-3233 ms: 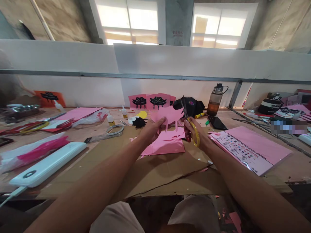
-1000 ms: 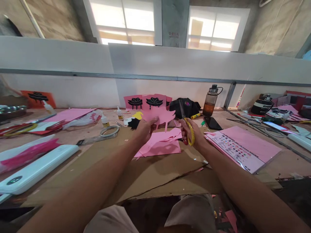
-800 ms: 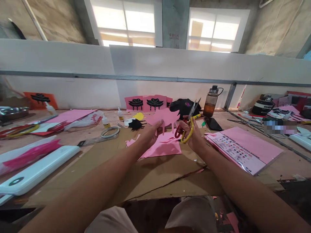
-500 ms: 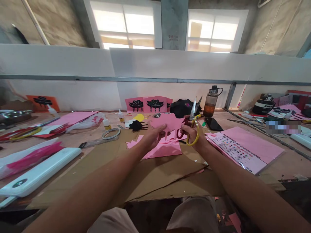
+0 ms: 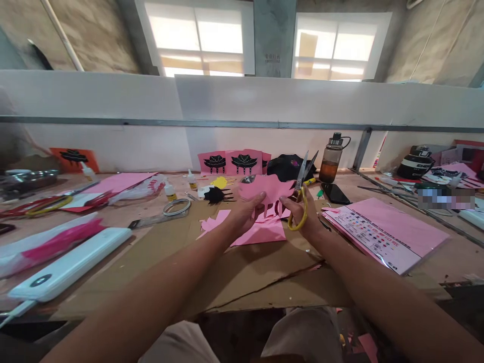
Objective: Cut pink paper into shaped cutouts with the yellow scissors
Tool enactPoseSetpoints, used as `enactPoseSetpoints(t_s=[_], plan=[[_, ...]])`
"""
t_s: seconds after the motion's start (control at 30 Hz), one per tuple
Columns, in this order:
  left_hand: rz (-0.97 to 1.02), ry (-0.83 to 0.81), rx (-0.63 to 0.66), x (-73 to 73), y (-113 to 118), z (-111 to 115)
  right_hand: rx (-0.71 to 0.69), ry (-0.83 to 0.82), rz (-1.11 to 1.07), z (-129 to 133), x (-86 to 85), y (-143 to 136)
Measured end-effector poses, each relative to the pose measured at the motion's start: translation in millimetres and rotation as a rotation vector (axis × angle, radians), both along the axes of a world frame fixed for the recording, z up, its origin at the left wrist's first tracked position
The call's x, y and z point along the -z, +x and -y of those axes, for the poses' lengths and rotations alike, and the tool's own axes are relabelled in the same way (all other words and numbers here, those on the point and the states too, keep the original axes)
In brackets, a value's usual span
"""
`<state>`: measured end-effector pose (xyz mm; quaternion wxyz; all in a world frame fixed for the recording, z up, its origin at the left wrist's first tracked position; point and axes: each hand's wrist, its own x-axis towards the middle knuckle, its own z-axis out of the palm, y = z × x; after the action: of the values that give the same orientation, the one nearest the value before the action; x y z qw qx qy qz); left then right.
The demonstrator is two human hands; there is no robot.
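A pink paper cut-out (image 5: 267,190) with a scalloped top and narrow legs is held up at the centre. My left hand (image 5: 247,213) pinches its lower left part. On the right, my right hand (image 5: 302,210) has its thumb and a finger at the cut-out's lower right edge and also carries scissors (image 5: 298,216) with yellow handles. The scissors' blades point upward and stand apart, away from the paper. Below the hands, pink paper pieces (image 5: 260,234) lie on the brown cardboard (image 5: 242,282).
Behind the hands stand pink cards with black pavilion shapes (image 5: 244,162), a black cap (image 5: 289,166) and a bottle (image 5: 330,160). A phone (image 5: 335,193) and a pink paper pack (image 5: 393,232) lie right. Glue bottles (image 5: 170,191), a tape ring (image 5: 177,207) and a white device (image 5: 71,262) are left.
The view has shifted slightly, so things appear a little farther right. The cut-out is turned a bit and more of its scalloped edge shows. Both hands keep their hold.
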<state>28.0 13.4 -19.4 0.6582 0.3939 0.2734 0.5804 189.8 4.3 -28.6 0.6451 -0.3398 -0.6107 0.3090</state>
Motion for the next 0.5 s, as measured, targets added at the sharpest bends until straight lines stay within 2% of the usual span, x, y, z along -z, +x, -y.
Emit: enactPoseSetpoints(t_s=[0.13, 0.2, 0.33, 0.37, 0.5], plan=[[-0.049, 0.127, 0.033, 0.1, -10.7, -10.3, -0.003, 0.006, -0.024, -4.4, -0.9, 9.0], [-0.139, 0.223, -0.029, -5.8, -24.3, -17.4, -0.003, -0.019, 0.019, -3.9, -5.8, 14.5], [-0.496, 0.407, -0.232, -25.4, -49.9, -20.8, 0.003, -0.097, 0.114, 5.1, -17.7, 15.7], [-0.545, 0.442, -0.225, -29.5, -52.7, -18.9, -0.022, -0.128, 0.122, 8.4, -20.2, 13.7], [-0.616, 0.468, -0.038, -35.0, -48.1, -9.3, -0.186, -0.234, 0.157, 19.1, -24.7, 3.6]])
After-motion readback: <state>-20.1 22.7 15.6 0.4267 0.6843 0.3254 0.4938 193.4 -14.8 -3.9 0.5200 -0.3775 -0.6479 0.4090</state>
